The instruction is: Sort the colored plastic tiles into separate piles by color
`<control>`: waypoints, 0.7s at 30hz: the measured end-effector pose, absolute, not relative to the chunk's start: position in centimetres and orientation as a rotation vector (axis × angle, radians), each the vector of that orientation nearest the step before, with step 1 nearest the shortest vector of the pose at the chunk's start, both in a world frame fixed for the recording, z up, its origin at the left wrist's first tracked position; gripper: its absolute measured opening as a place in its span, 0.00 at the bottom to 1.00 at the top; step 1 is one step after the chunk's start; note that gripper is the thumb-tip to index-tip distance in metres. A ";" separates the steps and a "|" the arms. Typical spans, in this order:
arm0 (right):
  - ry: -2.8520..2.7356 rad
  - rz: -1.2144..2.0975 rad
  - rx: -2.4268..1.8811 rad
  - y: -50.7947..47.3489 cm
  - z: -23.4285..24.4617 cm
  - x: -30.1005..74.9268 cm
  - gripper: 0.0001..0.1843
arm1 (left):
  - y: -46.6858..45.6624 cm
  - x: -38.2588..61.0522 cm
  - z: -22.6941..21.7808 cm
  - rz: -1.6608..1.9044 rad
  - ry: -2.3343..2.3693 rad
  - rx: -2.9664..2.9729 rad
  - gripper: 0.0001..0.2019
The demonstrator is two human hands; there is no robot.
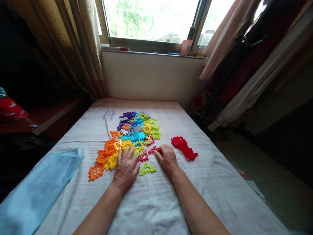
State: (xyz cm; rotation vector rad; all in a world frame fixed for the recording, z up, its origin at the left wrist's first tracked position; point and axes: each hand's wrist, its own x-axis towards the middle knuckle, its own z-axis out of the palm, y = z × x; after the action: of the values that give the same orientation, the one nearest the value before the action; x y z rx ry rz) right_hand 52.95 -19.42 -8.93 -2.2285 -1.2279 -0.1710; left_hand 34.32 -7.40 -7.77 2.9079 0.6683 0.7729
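My left hand (126,167) lies with its fingers spread over yellow and lime pieces at the near edge of a pile of interlocking plastic building pieces (137,129). Its fingertips cover some of them, close to a pinkish-red triangular piece (143,156). Curled at the fingers, my right hand (167,158) pinches the end of a small red triangular piece (153,149), which rests on or just over the sheet. A lime triangular piece (147,169) sits between both hands. Overlapping red pieces (184,148) form a separate group to the right. Orange pieces (102,158) lie left of my left hand.
A folded blue cloth (46,182) lies on the left of the sheet-covered surface (207,195). Behind it stand a low wall and a window sill with a pink cup (186,47). A curtain (83,49) hangs left, clothes (234,58) hang right.
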 end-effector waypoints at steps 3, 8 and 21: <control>-1.239 -0.179 -2.247 -19.4 -8.6 52.7 0.05 | -7.3 34.4 -7.9 0.796 0.645 2.941 0.16; -1.226 -0.215 -2.318 -19.7 -7.9 52.2 0.08 | -6.9 34.3 -8.2 0.828 0.559 2.980 0.15; -0.941 -0.724 -2.239 -23.0 -7.8 55.4 0.11 | -7.0 34.2 -8.0 0.860 0.443 2.901 0.09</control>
State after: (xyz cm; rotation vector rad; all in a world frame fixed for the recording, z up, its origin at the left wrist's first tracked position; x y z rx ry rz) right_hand 55.42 -23.02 -7.76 -2.2388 -0.9411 -0.7235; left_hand 34.19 -6.99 -8.00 2.9014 0.4428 0.8596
